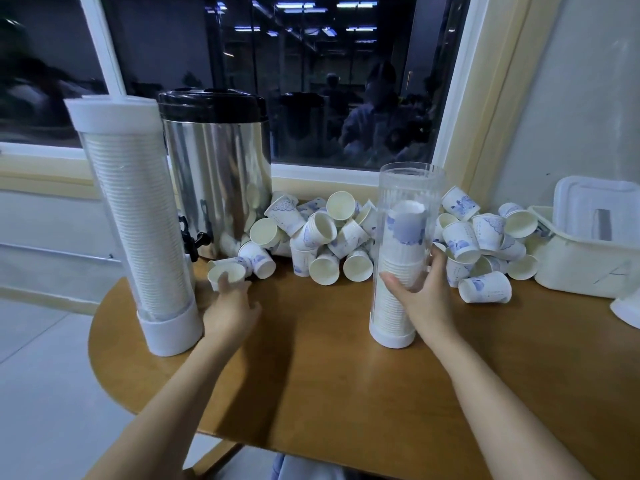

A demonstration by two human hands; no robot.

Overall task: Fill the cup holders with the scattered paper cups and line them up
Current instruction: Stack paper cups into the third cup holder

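A tall clear cup holder (135, 216) with a white lid and base stands at the table's left, packed with stacked cups. A second clear holder (403, 209), open at the top, stands in the middle, partly filled with cups. My right hand (420, 294) grips its lower part. My left hand (230, 306) reaches a paper cup (227, 271) lying on its side, the thumb touching its rim. A heap of white and blue paper cups (329, 233) lies along the back of the table, with more cups (485, 244) to the right.
A steel drinks urn (216, 174) with a black lid and tap stands behind the left holder. A white plastic bin (588, 258) sits at the right edge. The round wooden table (329, 375) ends near me; a window lies behind.
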